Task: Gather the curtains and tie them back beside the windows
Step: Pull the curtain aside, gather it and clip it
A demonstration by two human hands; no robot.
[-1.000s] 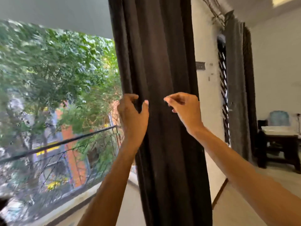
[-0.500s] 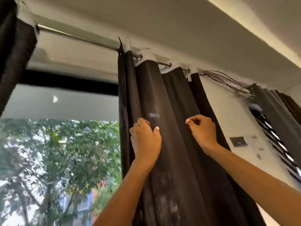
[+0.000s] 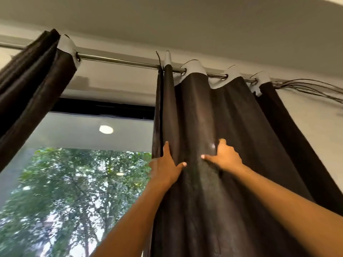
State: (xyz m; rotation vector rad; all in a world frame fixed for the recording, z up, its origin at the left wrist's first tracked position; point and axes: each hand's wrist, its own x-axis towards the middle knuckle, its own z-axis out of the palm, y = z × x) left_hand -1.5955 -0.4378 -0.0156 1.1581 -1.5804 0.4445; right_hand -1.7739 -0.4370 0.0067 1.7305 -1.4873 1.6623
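A dark brown eyelet curtain hangs in the centre and right of the frame from a metal curtain rod that runs across the upper part of the picture. Its white header band is threaded on the rod in several loops. The left hand lies on the curtain's left edge, fingers reaching up along a fold and partly tucked behind it, thumb spread out to the right on the cloth; it grips that edge fold. The right hand sits just beside it, toward the centre, fingers curled into the fabric and thumb pointing left, pinching a pleat. The two thumbs point at each other and stay slightly apart.

A second dark curtain, already bunched, slants across the upper left corner, its lower part cut off by the frame edge. Between the two curtains the window shows blurred green trees and a round ceiling light on an overhang outside. A bundle of thin dark wires runs from the rod's right end off the right edge.

The fingertips of both hands are hidden in the folds. The curtain's bottom is out of view, and no tie-back can be made out.
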